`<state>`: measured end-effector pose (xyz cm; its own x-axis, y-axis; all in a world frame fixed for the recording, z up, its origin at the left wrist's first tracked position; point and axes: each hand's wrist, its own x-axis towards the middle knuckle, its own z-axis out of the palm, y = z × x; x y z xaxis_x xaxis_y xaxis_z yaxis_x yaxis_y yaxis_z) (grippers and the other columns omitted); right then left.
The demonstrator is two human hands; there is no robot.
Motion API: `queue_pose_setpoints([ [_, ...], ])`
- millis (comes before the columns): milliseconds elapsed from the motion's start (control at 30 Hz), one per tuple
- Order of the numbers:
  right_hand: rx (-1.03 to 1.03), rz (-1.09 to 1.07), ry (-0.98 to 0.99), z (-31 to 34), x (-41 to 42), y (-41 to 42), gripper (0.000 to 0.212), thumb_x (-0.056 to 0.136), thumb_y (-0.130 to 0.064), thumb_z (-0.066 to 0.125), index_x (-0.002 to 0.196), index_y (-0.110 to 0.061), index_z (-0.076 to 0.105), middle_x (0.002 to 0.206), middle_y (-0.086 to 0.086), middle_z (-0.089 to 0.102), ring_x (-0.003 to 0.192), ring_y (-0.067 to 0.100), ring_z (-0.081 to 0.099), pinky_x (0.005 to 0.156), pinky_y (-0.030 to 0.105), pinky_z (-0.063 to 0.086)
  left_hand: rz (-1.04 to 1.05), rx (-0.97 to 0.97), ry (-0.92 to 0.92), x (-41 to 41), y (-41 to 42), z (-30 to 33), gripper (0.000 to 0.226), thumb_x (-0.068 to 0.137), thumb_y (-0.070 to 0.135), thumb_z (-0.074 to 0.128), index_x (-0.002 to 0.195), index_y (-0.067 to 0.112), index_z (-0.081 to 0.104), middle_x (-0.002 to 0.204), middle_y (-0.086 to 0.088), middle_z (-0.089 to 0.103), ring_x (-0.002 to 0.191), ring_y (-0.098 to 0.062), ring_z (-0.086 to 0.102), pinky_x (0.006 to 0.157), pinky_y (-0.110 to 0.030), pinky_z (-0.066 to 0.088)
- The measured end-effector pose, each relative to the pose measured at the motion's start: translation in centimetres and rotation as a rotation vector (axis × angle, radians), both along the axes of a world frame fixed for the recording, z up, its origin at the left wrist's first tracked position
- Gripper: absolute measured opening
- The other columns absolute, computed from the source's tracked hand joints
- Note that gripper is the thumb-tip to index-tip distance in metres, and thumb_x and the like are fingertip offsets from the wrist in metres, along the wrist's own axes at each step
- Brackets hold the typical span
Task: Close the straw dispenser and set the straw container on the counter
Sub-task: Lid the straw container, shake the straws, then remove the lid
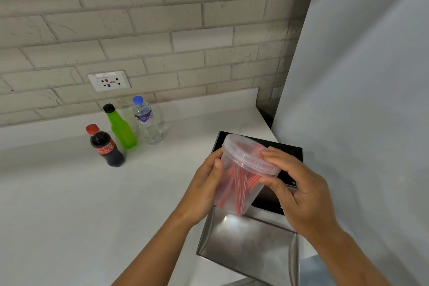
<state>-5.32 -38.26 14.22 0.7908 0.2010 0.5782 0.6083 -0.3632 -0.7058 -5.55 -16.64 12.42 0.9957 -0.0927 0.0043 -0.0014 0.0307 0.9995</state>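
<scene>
Above dispenser [250, 241]: lidded clear container [241, 183], red straws [234, 181].

Dispenser [250, 239] interior hidden behind container [241, 183], socket [109, 81] label unreadable

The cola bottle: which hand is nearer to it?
Left. The left hand holds the side of the container that faces the cola bottle, apart from the bottle. The right hand is on the container's far side, at the lid.
</scene>
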Motion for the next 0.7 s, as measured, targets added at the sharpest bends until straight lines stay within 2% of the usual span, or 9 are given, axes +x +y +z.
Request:
queue_pose_setpoints([
  [133,0.04,-0.06,-0.009,-0.5,0.1,0.3,0.036,0.091,-0.023,0.077,0.126,-0.018,0.068,0.134,-0.008,0.069,0.132,0.011,0.062,0.107,0.024,0.05,0.062,-0.137,0.128,-0.7,-0.9,-1.1,0.082,0.081,0.085,0.056,0.134,0.024,0.066,0.131,-0.008,0.07,0.122,-0.032,0.068,0.098,-0.058,0.057],
  [200,0.051,-0.032,0.082,-0.9,-0.3,0.6,0.034,0.091,-0.03,0.078,0.121,-0.019,0.071,0.133,-0.01,0.069,0.129,0.012,0.064,0.104,0.03,0.054,0.131,-0.194,0.153,-1.0,-1.3,-1.5,0.084,0.081,0.079,0.064,0.129,0.01,0.067,0.127,-0.016,0.071,0.119,-0.038,0.068,0.101,-0.065,0.053],
  [300,0.073,0.011,0.273,-0.5,-0.6,0.5,0.041,0.088,-0.059,0.072,0.117,-0.03,0.067,0.134,-0.015,0.064,0.128,0.013,0.062,0.096,0.038,0.059,0.185,-0.184,0.147,-1.3,-1.1,-2.0,0.082,0.077,0.075,0.071,0.123,0.007,0.068,0.119,-0.019,0.073,0.113,-0.04,0.07,0.096,-0.055,0.059],
  [367,0.052,0.054,0.392,0.1,-0.8,0.5,0.055,0.084,-0.077,0.063,0.129,-0.044,0.058,0.141,-0.025,0.055,0.129,0.005,0.059,0.096,0.034,0.059,0.157,-0.112,0.106,-1.5,-0.8,-2.1,0.066,0.08,0.067,0.072,0.119,0.013,0.07,0.114,-0.013,0.075,0.105,-0.03,0.074,0.082,-0.035,0.062],
  [433,0.036,0.109,0.51,0.3,-0.9,0.8,0.076,0.078,-0.085,0.059,0.145,-0.053,0.042,0.145,-0.031,0.05,0.133,0.0,0.056,0.102,0.035,0.055,0.113,-0.053,0.085,-1.9,-0.8,-2.0,0.055,0.081,0.059,0.073,0.118,0.018,0.072,0.111,-0.007,0.076,0.101,-0.023,0.075,0.078,-0.027,0.06],
  [500,-0.013,0.097,0.512,0.3,-1.2,1.5,0.085,0.078,-0.085,0.058,0.152,-0.049,0.037,0.147,-0.026,0.05,0.136,0.003,0.052,0.109,0.039,0.05,0.09,-0.041,0.096,-2.1,-1.0,-1.9,0.054,0.082,0.058,0.072,0.119,0.018,0.071,0.112,-0.006,0.076,0.103,-0.025,0.076,0.08,-0.03,0.062],
  [567,-0.017,0.067,0.455,0.3,-1.5,2.3,0.078,0.083,-0.072,0.062,0.152,-0.042,0.042,0.148,-0.021,0.05,0.138,0.006,0.05,0.112,0.042,0.047,0.078,-0.096,0.134,-2.2,-1.1,-1.7,0.058,0.085,0.057,0.069,0.121,0.012,0.071,0.114,-0.014,0.076,0.105,-0.034,0.075,0.086,-0.041,0.063],
  [633,-0.059,0.096,0.333,0.4,-1.7,2.5,0.073,0.087,-0.057,0.065,0.152,-0.034,0.044,0.152,-0.014,0.048,0.144,0.012,0.045,0.116,0.042,0.043,0.065,-0.199,0.214,-2.1,-0.7,-1.5,0.063,0.088,0.055,0.067,0.121,0.001,0.071,0.117,-0.029,0.072,0.111,-0.05,0.068,0.096,-0.055,0.058],
  [700,-0.183,0.186,0.197,0.3,-1.4,2.1,0.075,0.088,-0.053,0.067,0.154,-0.027,0.043,0.158,-0.007,0.042,0.149,0.018,0.041,0.118,0.041,0.04,0.007,-0.28,0.329,-1.9,-0.1,-1.3,0.066,0.091,0.055,0.066,0.125,-0.001,0.07,0.122,-0.034,0.069,0.116,-0.053,0.065,0.1,-0.059,0.054],
])
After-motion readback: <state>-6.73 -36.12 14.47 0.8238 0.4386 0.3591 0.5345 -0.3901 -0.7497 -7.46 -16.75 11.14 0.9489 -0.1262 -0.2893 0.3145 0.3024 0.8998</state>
